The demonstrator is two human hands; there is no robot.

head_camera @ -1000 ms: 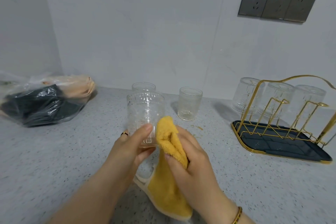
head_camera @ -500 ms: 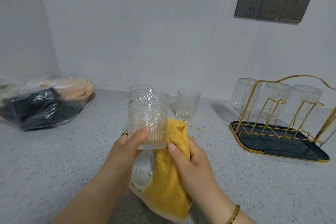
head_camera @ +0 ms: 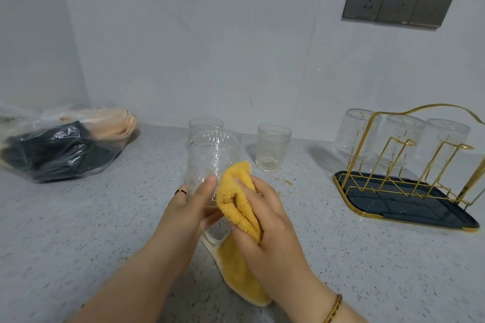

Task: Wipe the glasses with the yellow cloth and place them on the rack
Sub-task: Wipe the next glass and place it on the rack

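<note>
Indoors, speckled counter (head_camera: 78,231), white wall (head_camera: 210,47), left hand (head_camera: 191,210) gripping glass (head_camera: 212,155), right hand (head_camera: 267,220) clutching cloth (head_camera: 236,191)

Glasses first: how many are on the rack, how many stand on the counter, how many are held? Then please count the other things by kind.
Rack glasses: 3
Counter glasses: 2
Held glass: 1
Yellow cloth: 1
Rack: 1
Plastic bag: 1
Total: 9

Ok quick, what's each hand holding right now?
Left hand: fingers curled round the patterned glass, holding it.
Right hand: gripping the yellow cloth, pressed against that glass.
</note>
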